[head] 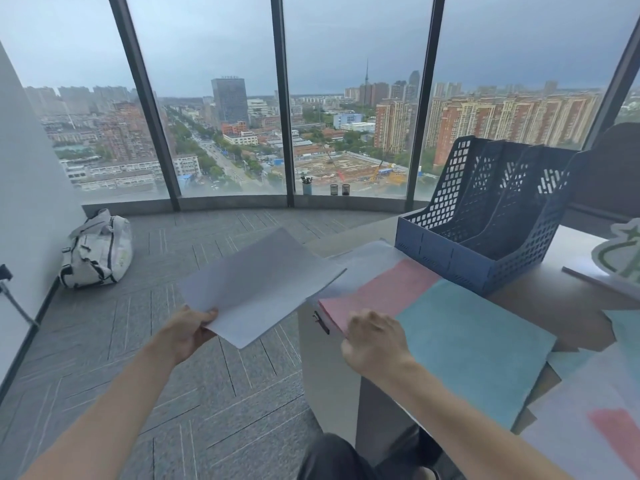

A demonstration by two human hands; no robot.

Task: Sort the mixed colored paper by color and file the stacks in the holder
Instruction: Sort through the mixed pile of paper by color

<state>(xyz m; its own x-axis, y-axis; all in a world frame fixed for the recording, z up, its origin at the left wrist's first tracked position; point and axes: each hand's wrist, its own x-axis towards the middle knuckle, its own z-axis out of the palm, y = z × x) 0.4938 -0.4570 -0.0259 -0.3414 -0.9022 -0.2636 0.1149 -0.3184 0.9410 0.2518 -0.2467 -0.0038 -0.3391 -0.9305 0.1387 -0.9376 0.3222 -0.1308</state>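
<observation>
My right hand [374, 344] sits nearest, its grip curled over the near corner of the pink stack [377, 292] on the desk [568, 306]; whether it pinches a sheet I cannot tell. A blue stack [474, 344] lies beside the pink one, overlapping it. My left hand [188, 332] pinches a white sheet [258, 285] by its near corner, out over the floor. It looks light and floppy, so I judge an edge hold with support beneath suits it. The holder [485, 220] stands empty behind.
</observation>
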